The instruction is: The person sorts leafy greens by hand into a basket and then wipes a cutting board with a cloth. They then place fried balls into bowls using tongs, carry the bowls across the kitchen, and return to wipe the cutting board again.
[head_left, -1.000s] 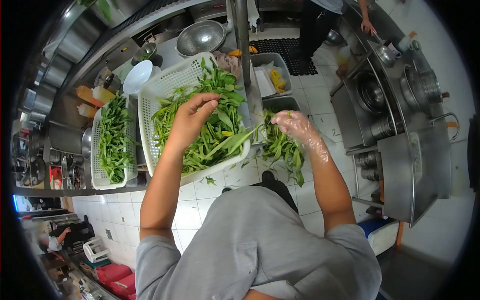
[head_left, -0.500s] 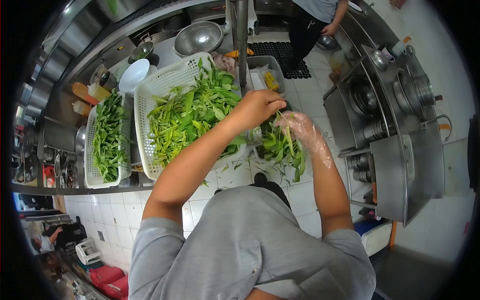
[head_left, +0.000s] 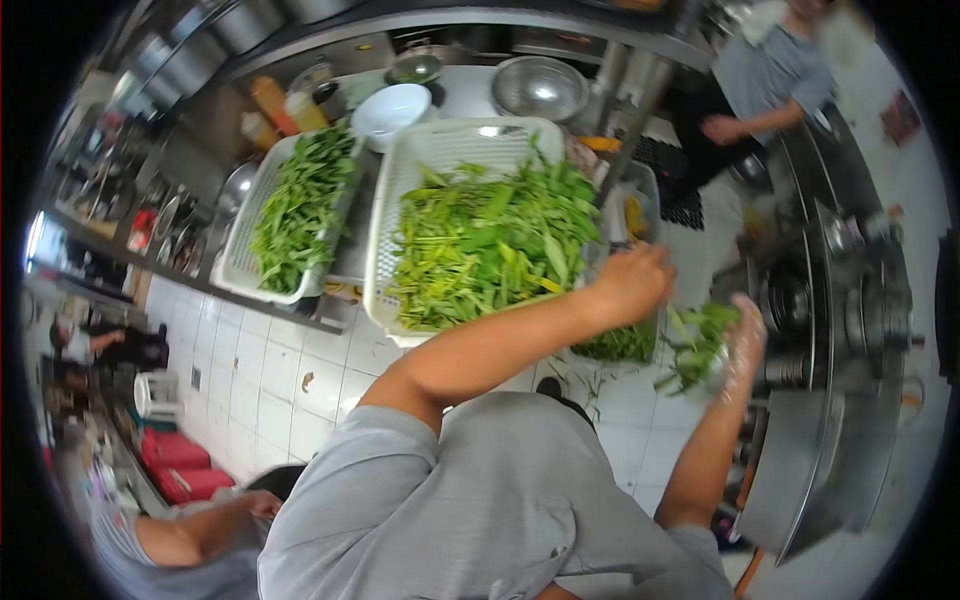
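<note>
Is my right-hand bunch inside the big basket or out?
Out: the leafy bunch hangs from the right hand, to the right of the big white basket.

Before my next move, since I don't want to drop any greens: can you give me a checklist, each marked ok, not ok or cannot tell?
1. Right hand gripping the bunch of greens: ok.
2. Clear glove on that hand: ok.
3. Left hand free of greens: cannot tell, fingers blurred.
4. Large white basket upright: ok.
5. Floor free of leaf scraps: not ok, bits near the shoe.
</note>
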The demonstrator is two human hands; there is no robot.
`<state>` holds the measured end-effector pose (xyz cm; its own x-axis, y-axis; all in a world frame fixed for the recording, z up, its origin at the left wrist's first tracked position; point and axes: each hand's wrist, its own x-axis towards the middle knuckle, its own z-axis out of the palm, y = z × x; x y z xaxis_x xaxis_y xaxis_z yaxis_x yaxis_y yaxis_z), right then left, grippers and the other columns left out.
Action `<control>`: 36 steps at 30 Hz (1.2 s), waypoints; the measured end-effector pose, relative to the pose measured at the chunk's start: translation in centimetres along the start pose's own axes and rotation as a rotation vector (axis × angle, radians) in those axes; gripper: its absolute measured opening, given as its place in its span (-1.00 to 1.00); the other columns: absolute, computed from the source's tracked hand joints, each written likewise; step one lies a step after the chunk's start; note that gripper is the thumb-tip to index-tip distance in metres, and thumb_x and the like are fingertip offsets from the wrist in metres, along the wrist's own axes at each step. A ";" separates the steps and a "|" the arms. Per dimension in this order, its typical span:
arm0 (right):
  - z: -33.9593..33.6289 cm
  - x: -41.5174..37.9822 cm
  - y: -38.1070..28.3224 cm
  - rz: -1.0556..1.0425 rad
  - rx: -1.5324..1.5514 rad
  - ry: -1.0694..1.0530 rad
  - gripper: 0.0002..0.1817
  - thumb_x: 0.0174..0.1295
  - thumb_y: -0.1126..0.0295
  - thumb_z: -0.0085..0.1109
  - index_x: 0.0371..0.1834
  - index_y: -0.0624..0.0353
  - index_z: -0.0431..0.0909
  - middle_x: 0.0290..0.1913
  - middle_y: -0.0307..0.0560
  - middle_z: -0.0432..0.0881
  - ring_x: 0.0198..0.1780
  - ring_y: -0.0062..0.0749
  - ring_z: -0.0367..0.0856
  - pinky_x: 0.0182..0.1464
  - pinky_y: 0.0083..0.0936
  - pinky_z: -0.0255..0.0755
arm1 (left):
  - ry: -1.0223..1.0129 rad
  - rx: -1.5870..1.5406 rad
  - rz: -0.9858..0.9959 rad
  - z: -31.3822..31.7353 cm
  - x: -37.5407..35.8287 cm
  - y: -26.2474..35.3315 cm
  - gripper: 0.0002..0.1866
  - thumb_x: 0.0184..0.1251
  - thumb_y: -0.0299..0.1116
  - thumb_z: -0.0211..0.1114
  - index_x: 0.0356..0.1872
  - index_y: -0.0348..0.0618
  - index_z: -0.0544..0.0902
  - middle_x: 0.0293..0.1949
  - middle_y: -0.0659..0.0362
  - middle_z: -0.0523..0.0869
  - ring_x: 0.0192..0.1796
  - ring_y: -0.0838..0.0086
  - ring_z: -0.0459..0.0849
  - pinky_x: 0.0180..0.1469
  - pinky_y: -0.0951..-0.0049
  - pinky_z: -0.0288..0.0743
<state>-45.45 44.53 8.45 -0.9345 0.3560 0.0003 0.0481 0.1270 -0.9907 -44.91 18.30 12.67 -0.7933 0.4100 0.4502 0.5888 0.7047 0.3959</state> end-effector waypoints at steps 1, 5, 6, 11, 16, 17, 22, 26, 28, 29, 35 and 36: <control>-1.3 0.2 -0.4 -0.008 -0.018 0.008 -0.76 0.29 0.27 0.01 -0.12 0.11 0.60 -0.17 -0.30 0.62 -0.41 -0.66 0.43 -0.40 -0.69 0.31 | 0.017 0.025 -0.023 -1.3 -0.5 -0.1 -0.80 0.17 -0.31 0.25 -0.28 -0.22 0.60 -0.01 -0.03 0.55 -0.02 0.11 0.57 -0.04 0.22 0.53; -4.7 1.0 -1.0 0.116 0.079 0.093 -0.79 0.26 0.28 0.05 -0.17 0.13 0.54 -0.43 -0.30 0.51 -0.49 -0.68 0.36 -0.52 -0.71 0.21 | 0.205 -0.015 -0.107 -6.5 -3.5 -4.8 -0.75 0.10 -0.38 0.32 -0.18 -0.21 0.62 0.16 -0.05 0.47 0.13 0.06 0.49 0.10 0.20 0.47; -4.4 -0.1 -2.5 0.170 0.165 0.125 -0.82 0.24 0.27 0.09 -0.22 0.11 0.53 -0.46 -0.32 0.46 -0.50 -0.67 0.36 -0.53 -0.71 0.20 | 0.254 0.082 -0.107 -8.1 -4.3 -7.5 -0.76 0.11 -0.41 0.30 -0.16 -0.21 0.63 0.13 -0.06 0.49 0.12 0.05 0.50 0.11 0.20 0.45; -4.3 -1.1 -3.0 0.297 0.454 0.049 -0.84 0.19 0.25 0.19 -0.35 0.07 0.50 -0.52 -0.36 0.36 -0.52 -0.67 0.32 -0.54 -0.72 0.17 | 0.141 0.220 -0.567 -13.9 -8.5 -23.0 -0.73 0.19 -0.40 0.15 -0.13 -0.30 0.62 -0.12 -0.15 0.63 -0.04 -0.01 0.58 0.04 0.15 0.44; 0.4 -1.9 -4.6 0.226 0.480 0.029 -0.83 0.15 0.25 0.22 -0.37 0.08 0.51 -0.53 -0.36 0.36 -0.58 -0.68 0.25 -0.60 -0.71 0.14 | -0.101 0.307 -0.670 -13.8 -10.7 -27.5 -0.74 0.19 -0.30 0.14 -0.23 -0.25 0.66 -0.25 -0.14 0.68 -0.16 -0.01 0.65 -0.03 0.11 0.48; 0.9 -1.7 -4.7 0.274 0.459 -0.005 -0.84 0.15 0.26 0.22 -0.37 0.08 0.51 -0.53 -0.36 0.36 -0.58 -0.69 0.25 -0.60 -0.72 0.13 | -0.098 0.307 -0.666 -13.3 -10.5 -27.6 -0.74 0.19 -0.30 0.14 -0.23 -0.25 0.66 -0.25 -0.14 0.68 -0.16 -0.01 0.65 -0.03 0.11 0.48; 4.3 -3.0 -6.6 0.203 0.401 -0.135 -0.82 0.20 0.23 0.15 -0.35 0.10 0.51 -0.49 -0.33 0.39 -0.55 -0.67 0.28 -0.57 -0.71 0.15 | -0.271 0.343 -0.876 -9.7 -9.3 -26.0 -0.71 0.13 -0.25 0.19 -0.22 -0.23 0.68 -0.21 -0.11 0.69 -0.11 0.05 0.66 -0.05 0.21 0.52; 4.9 -3.8 -5.7 0.101 0.259 -0.212 -0.75 0.23 0.17 0.14 -0.22 0.13 0.51 -0.49 -0.32 0.40 -0.53 -0.67 0.30 -0.54 -0.69 0.18 | -0.231 0.224 -0.909 -10.8 -8.3 -25.8 -0.71 0.10 -0.25 0.25 -0.23 -0.22 0.69 -0.17 0.01 0.71 -0.14 0.19 0.68 -0.14 0.27 0.56; 4.5 -4.1 -5.3 0.115 0.263 -0.217 -0.75 0.23 0.18 0.14 -0.23 0.13 0.51 -0.49 -0.32 0.40 -0.53 -0.66 0.30 -0.54 -0.69 0.18 | -0.166 0.050 -0.899 -13.0 -8.0 -25.5 -0.70 0.10 -0.25 0.27 -0.21 -0.23 0.68 -0.16 0.07 0.72 -0.17 0.27 0.69 -0.17 0.29 0.56; 4.4 -4.3 -5.0 0.133 0.265 -0.225 -0.76 0.23 0.18 0.14 -0.23 0.12 0.51 -0.49 -0.32 0.40 -0.53 -0.66 0.30 -0.54 -0.69 0.18 | -0.020 -0.221 -0.891 -14.3 -8.0 -24.9 -0.73 0.13 -0.26 0.27 -0.22 -0.22 0.66 -0.21 0.13 0.71 -0.24 0.37 0.66 -0.23 0.30 0.55; 3.6 -4.5 -3.6 0.225 0.264 -0.197 -0.77 0.23 0.20 0.13 -0.25 0.13 0.52 -0.49 -0.32 0.41 -0.54 -0.66 0.30 -0.54 -0.70 0.16 | 0.305 -1.044 -0.863 -18.6 -7.4 -17.8 -0.92 0.26 -0.35 0.22 -0.39 -0.08 0.57 -0.42 0.26 0.62 -0.47 0.61 0.51 -0.43 0.40 0.47; 3.9 -4.8 -4.0 0.224 0.263 -0.192 -0.77 0.23 0.20 0.13 -0.25 0.13 0.52 -0.49 -0.32 0.41 -0.54 -0.66 0.30 -0.54 -0.70 0.16 | 0.203 -0.981 -0.836 -18.2 -7.8 -18.0 -0.90 0.26 -0.33 0.23 -0.38 -0.11 0.59 -0.42 0.26 0.63 -0.46 0.60 0.52 -0.41 0.41 0.47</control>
<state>-42.50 38.73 11.91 -0.9612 0.1655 -0.2205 0.1896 -0.1841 -0.9645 -46.52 -8.07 16.63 -0.9856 -0.0994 -0.1368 -0.1327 -0.0469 0.9900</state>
